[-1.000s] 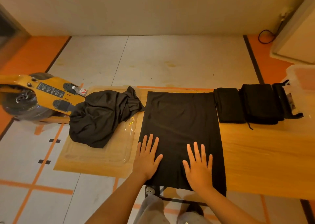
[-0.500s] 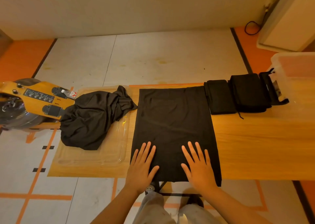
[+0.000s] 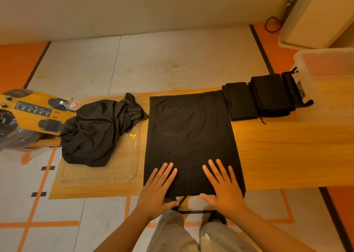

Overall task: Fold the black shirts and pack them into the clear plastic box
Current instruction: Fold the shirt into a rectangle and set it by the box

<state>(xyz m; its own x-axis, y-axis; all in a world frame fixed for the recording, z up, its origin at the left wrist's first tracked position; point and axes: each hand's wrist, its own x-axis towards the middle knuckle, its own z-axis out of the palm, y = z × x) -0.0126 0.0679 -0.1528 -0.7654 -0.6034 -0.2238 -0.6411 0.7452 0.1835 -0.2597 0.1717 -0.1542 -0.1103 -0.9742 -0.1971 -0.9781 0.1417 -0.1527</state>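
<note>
Cloth of a smooth, matte black shirt (image 3: 189, 136) lies spread as a long rectangle on the wood-grain tabletop (image 3: 287, 152), its near hem at the tabletop's edge. The left hand (image 3: 157, 190) and right hand (image 3: 224, 188) rest palm-down on that near end, fingers (image 3: 166, 173) straight and slightly spread, pinching nothing. To the left, a crumpled black shirt (image 3: 99, 135) sits in soft, rumpled folds on a shallow clear plastic tray (image 3: 122, 171) with rounded corners. To the right, two folded shirts (image 3: 240, 102) form thick, neat rectangular bundles side by side, touching. Just beyond them stands the clear plastic box (image 3: 325, 64), translucent with a rounded rim. A yellow machine (image 3: 28, 110) stands at the far left.
</note>
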